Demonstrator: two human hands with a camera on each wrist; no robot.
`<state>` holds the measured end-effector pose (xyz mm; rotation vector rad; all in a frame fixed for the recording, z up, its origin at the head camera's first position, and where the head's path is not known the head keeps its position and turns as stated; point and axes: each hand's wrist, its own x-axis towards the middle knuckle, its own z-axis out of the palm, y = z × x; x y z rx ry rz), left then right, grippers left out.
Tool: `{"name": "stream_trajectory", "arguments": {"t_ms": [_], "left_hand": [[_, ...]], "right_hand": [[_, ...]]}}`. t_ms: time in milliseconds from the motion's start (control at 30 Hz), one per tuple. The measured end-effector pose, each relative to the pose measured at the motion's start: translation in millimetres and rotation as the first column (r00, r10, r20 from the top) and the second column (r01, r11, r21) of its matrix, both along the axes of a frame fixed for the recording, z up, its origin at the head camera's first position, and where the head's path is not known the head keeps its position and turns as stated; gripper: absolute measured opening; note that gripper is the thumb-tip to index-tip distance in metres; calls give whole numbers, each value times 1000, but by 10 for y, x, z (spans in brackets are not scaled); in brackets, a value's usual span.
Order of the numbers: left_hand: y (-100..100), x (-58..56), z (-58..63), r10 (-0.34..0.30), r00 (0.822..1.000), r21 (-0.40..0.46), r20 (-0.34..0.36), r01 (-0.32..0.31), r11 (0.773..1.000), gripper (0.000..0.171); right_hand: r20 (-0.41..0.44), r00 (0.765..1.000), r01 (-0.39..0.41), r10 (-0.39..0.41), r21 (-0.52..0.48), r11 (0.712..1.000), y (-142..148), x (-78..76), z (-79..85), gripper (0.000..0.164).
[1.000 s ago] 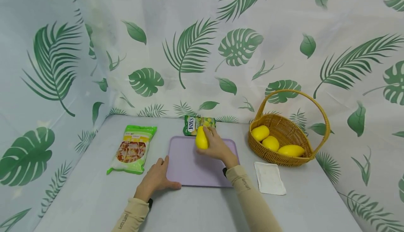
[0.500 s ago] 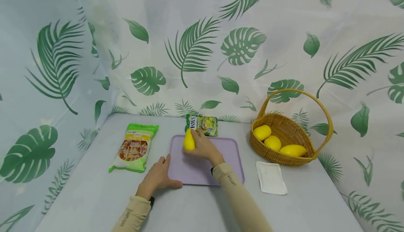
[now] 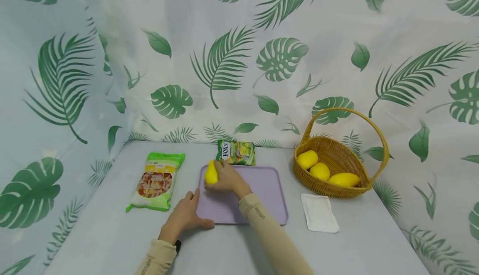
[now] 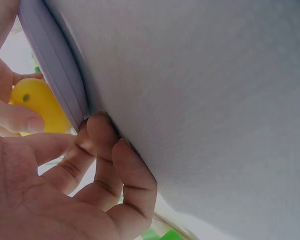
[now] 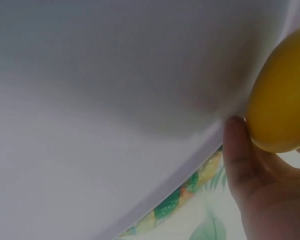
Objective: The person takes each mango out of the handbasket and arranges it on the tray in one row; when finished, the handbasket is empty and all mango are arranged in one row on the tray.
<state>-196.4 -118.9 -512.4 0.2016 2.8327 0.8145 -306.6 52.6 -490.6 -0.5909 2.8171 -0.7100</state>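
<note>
My right hand (image 3: 228, 180) grips a smooth yellow mango (image 3: 211, 173) over the far left corner of a lilac tray (image 3: 258, 192). The right wrist view shows the mango (image 5: 284, 95) close over the tray's rim, with a finger along its side. At the tray's near left corner lies my left hand (image 3: 184, 214), fingers spread along the left edge and thumb at the front edge. In the left wrist view its fingertips (image 4: 102, 127) touch the tabletop beside the tray's outer wall (image 4: 55, 60).
A wicker basket (image 3: 329, 190) with a tall handle holds several yellow fruits at the right. Before it lies a white square pad (image 3: 319, 213). A green FOX'S candy bag (image 3: 236, 153) is behind the tray, and a green-edged food bag (image 3: 156, 182) lies left.
My right hand has carried the mango leftward across the tray to its far left corner. The left hand has stayed at the tray's near left corner.
</note>
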Motion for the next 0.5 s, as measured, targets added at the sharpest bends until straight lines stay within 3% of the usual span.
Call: {"name": "stream_trajectory", "arguments": {"t_ms": [267,500], "left_hand": [[29,33,-38,-4,1000,1,2,4,1000,125],[5,7,-14,-4,1000,-3,-7,4,1000,125]], "right_hand": [[-9,1000,-7,7,31,999,-31,6,-106,103],[-10,1000,2,-2,30,1000,-77,-6,-90,104]]}}
